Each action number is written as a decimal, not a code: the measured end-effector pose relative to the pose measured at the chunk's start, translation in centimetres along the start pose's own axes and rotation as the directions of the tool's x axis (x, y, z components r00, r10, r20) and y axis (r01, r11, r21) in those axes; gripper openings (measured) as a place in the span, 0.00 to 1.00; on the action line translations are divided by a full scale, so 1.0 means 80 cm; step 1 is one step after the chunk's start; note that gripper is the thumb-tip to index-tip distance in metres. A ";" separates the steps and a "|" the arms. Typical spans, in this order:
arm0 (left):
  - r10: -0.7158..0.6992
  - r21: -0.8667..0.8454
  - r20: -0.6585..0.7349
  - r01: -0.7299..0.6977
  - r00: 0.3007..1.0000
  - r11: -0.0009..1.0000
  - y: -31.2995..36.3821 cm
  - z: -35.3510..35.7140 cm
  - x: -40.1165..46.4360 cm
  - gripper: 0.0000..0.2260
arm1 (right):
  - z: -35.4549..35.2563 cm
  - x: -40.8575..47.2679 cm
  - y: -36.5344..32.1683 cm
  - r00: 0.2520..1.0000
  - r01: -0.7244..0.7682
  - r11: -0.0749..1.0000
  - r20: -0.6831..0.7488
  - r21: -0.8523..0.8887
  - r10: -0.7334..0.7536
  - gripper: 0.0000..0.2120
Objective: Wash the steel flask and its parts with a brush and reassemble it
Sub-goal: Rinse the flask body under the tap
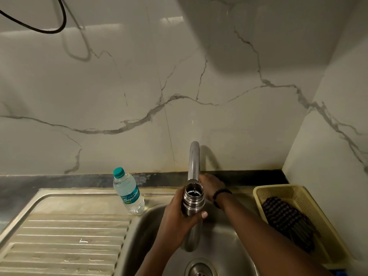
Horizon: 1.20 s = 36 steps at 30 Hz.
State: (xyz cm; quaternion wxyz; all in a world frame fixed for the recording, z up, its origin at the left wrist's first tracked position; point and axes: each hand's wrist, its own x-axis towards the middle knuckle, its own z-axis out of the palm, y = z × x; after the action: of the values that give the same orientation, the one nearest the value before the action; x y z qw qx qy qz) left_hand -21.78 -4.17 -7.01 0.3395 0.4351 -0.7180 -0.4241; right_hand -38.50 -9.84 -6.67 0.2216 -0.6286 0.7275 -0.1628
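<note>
Pretty clearly a home kitchen, at the sink corner. You've got a stainless steel sink with a ribbed drainboard on its left and a round drain at the bottom, plus a curved chrome tap arching over the basin. The wall behind is glossy white marble-look tile with grey veins, meeting a dark stone table edge. A small plastic water bottle with a teal cap stands on the sink's rim, and a yellowish plastic basket sits on the right, the usual dish-washing clutter.
</note>
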 end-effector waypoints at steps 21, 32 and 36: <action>-0.058 -0.041 0.024 0.059 0.998 0.997 -0.003 0.006 -0.005 0.31 | 0.061 -0.116 0.017 0.987 0.100 0.653 0.009 0.750 -0.162 0.42; -0.208 -0.223 0.024 0.208 0.978 0.952 0.002 -0.016 -0.033 0.29 | 0.120 -0.134 0.007 0.951 -0.127 0.762 -0.139 0.636 0.275 0.34; -0.219 -0.168 0.047 0.224 0.975 0.960 -0.006 -0.012 -0.035 0.25 | 0.109 -0.134 0.003 0.938 -0.164 0.670 -0.096 0.724 0.334 0.31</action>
State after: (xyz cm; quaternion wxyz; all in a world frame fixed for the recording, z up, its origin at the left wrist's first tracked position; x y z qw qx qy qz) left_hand -19.68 -2.07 -7.36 0.3162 0.4758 -0.6300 -0.5260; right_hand -32.90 1.16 -12.91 0.3829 -0.3677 0.7084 -0.4652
